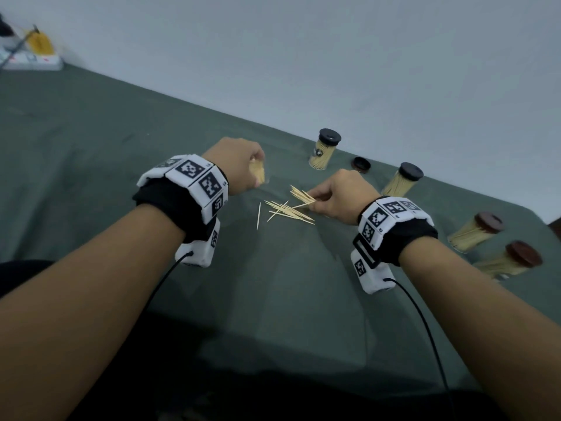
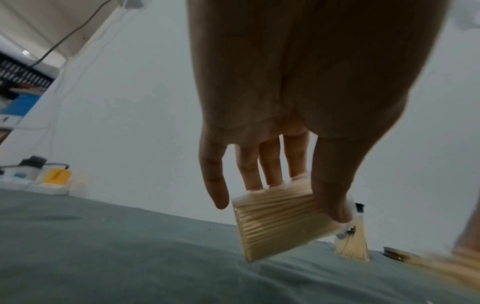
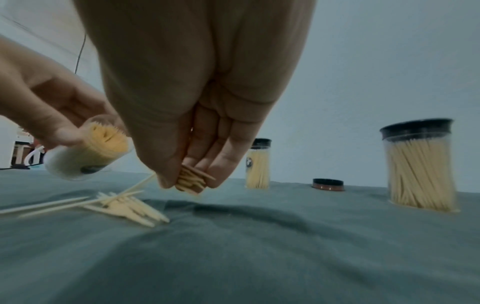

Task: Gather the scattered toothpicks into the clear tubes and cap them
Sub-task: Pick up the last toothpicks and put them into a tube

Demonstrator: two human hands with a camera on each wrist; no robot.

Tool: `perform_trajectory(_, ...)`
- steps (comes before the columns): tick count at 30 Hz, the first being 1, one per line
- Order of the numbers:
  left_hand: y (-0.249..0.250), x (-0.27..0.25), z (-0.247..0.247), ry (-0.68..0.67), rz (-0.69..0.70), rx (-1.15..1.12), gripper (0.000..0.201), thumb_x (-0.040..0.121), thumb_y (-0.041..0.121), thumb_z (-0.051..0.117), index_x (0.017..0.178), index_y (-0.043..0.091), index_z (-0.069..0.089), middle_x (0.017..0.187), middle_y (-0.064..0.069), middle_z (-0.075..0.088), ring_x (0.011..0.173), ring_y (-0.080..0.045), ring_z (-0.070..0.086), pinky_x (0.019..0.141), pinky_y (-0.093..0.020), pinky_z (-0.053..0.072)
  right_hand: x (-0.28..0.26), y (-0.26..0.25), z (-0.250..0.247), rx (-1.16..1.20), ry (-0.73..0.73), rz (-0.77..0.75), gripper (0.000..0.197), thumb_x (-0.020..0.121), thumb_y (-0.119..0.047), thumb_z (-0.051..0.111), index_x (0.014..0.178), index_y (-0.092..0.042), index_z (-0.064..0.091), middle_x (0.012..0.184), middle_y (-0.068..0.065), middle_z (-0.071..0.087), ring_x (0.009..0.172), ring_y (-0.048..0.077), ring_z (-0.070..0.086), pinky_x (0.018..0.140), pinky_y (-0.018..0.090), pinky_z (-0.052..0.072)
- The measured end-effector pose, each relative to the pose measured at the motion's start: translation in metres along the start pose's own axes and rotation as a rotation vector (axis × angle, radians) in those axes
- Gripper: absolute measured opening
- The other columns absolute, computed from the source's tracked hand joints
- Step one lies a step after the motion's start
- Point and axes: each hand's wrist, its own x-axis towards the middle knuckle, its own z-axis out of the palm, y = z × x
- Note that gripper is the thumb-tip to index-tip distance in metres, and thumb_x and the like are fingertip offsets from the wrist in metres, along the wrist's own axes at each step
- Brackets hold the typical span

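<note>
Head view: my right hand [image 1: 337,196] pinches gathered toothpicks [image 1: 303,196], left hand [image 1: 239,168] grips open tube [image 1: 257,173]; next, probably slide them in.

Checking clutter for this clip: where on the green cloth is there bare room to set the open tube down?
Bare green cloth spreads left of the left hand and toward the person. Crowded: the loose wooden toothpicks by the right hand, and the capped clear tubes along the right edge.
</note>
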Motion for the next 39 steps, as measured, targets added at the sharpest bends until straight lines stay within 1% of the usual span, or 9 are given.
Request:
perform_trajectory(4,0.005,-0.002,0.003,-0.036,0.04,0.072,0.051,0.088,0.022,0.068,0.136,0.021,0.051,0.135,-0.004,0.055,0.125,-0.024,0.048,0.098,-0.03,0.039,-0.005,-0.005,-0.018,-0.033,0.026,-0.06,0.024,0.086,-0.023,0.069,0.109,-0.03,0.074,0.088,-0.006,0.075,0.086,0.008,0.065,0.079,0.014,0.045)
perform_trajectory(10,0.015,-0.006,0.01,-0.097,0.128,0.046,0.053,0.086,0.028,0.071,0.135,0.024,0.053,0.133,-0.002,0.056,0.121,-0.022,0.051,0.099,-0.029,0.038,-0.002,-0.028,-0.03,-0.179,-0.035,-0.191,0.023,0.089,-0.017,0.063,0.107,-0.025,0.076,0.078,-0.001,0.071,0.073,0.014,0.058,0.056,0.005,0.037)
perform_trajectory(14,0.019,-0.007,0.012,-0.107,0.148,-0.087,0.054,0.084,0.029,0.073,0.135,0.028,0.053,0.127,0.003,0.059,0.116,-0.016,0.053,0.092,-0.021,0.036,0.004,-0.041,-0.027,-0.315,-0.036,-0.237,0.018,0.087,-0.018,0.06,0.095,-0.012,0.075,0.073,0.011,0.066,0.072,0.026,0.058,0.071,0.036,0.05)
perform_trajectory(16,0.018,-0.007,0.011,-0.098,0.141,-0.142,0.054,0.084,0.031,0.074,0.134,0.027,0.054,0.126,0.004,0.06,0.116,-0.014,0.054,0.091,-0.019,0.034,0.004,-0.04,-0.024,-0.32,0.004,-0.239,0.019,0.087,-0.017,0.059,0.094,-0.01,0.075,0.075,0.012,0.066,0.074,0.028,0.058,0.072,0.039,0.049)
perform_trajectory(21,0.015,-0.005,0.011,-0.088,0.116,-0.285,0.054,0.082,0.031,0.076,0.132,0.025,0.057,0.127,0.004,0.062,0.115,-0.012,0.057,0.102,-0.024,0.04,0.0,-0.031,-0.016,-0.199,0.087,-0.23,0.031,0.091,-0.017,0.058,0.119,-0.024,0.07,0.094,0.009,0.067,0.089,0.028,0.06,0.077,0.032,0.044)
perform_trajectory(24,0.016,-0.004,0.015,-0.079,0.103,-0.317,0.054,0.081,0.031,0.077,0.131,0.024,0.058,0.127,0.003,0.063,0.115,-0.012,0.058,0.106,-0.028,0.041,-0.003,-0.029,-0.017,-0.143,0.083,-0.246,0.032,0.095,-0.014,0.055,0.124,-0.02,0.067,0.1,0.014,0.064,0.093,0.031,0.059,0.074,0.021,0.032)
perform_trajectory(30,0.019,0.001,0.026,-0.095,0.079,-0.379,0.049,0.078,0.033,0.078,0.124,0.028,0.061,0.119,0.003,0.066,0.11,-0.014,0.061,0.104,-0.035,0.044,0.001,-0.034,-0.02,-0.085,0.083,-0.203,0.023,0.091,-0.009,0.059,0.107,-0.015,0.074,0.087,0.013,0.067,0.086,0.028,0.061,0.068,0.025,0.039)
perform_trajectory(35,0.014,0.004,0.021,-0.043,0.033,-0.407,0.051,0.079,0.035,0.077,0.126,0.026,0.06,0.121,0.003,0.066,0.11,-0.013,0.061,0.104,-0.035,0.044,0.002,-0.033,-0.025,0.127,0.268,-0.173,0.021,0.087,-0.01,0.068,0.106,-0.016,0.076,0.094,0.001,0.072,0.08,0.005,0.056,0.068,-0.002,0.034)
perform_trajectory(39,0.016,0.001,0.019,-0.097,0.068,-0.499,0.052,0.072,0.043,0.08,0.12,0.03,0.064,0.112,0.009,0.069,0.105,-0.009,0.064,0.102,-0.036,0.047,0.007,-0.033,-0.025,0.139,0.263,-0.179,0.018,0.086,-0.01,0.07,0.1,-0.019,0.078,0.082,-0.006,0.066,0.065,-0.007,0.051,0.064,-0.002,0.033)
